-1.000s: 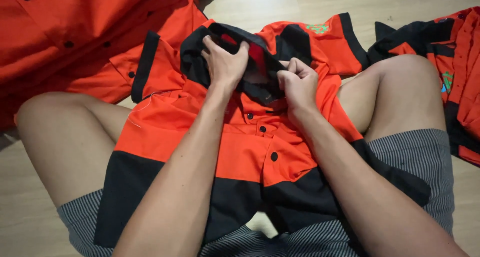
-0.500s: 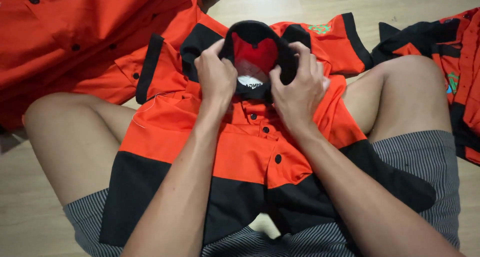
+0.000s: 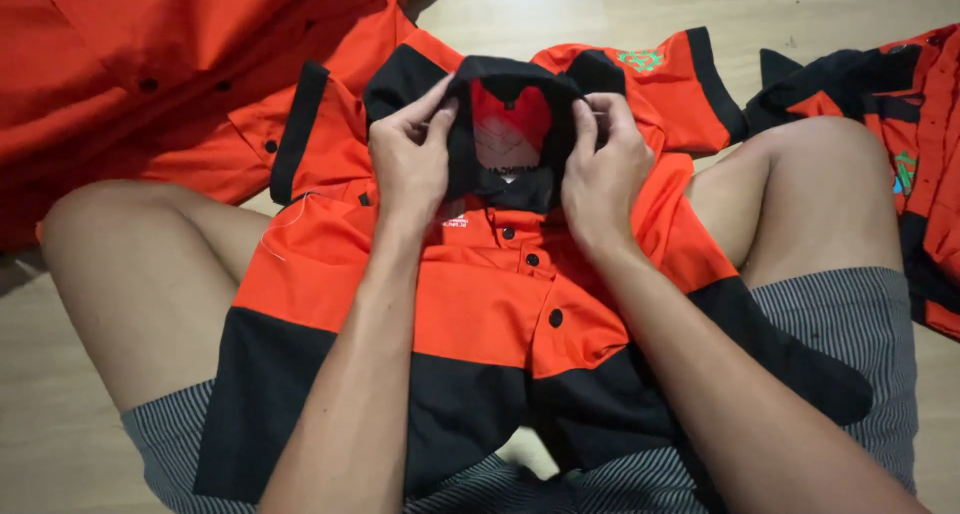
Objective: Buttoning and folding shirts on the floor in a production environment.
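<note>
An orange and black buttoned shirt [image 3: 480, 304] lies face up across my lap, its black collar [image 3: 515, 79] at the far end. My left hand [image 3: 410, 159] pinches the left side of the collar. On the other side my right hand [image 3: 605, 164] grips the collar's right edge. Between the hands the collar stands open in a round loop, showing the orange inner lining and a small label. Black buttons run down the shirt's closed front.
A heap of orange garments [image 3: 150, 74] with black buttons lies on the wooden floor [image 3: 830, 14] at the upper left. Another orange and black shirt [image 3: 900, 144] lies at the right. My bare knees flank the lap shirt.
Both hands have shifted from the collar's middle to its two sides. The collar has spread from a crumpled fold into an open round shape, showing the lining.
</note>
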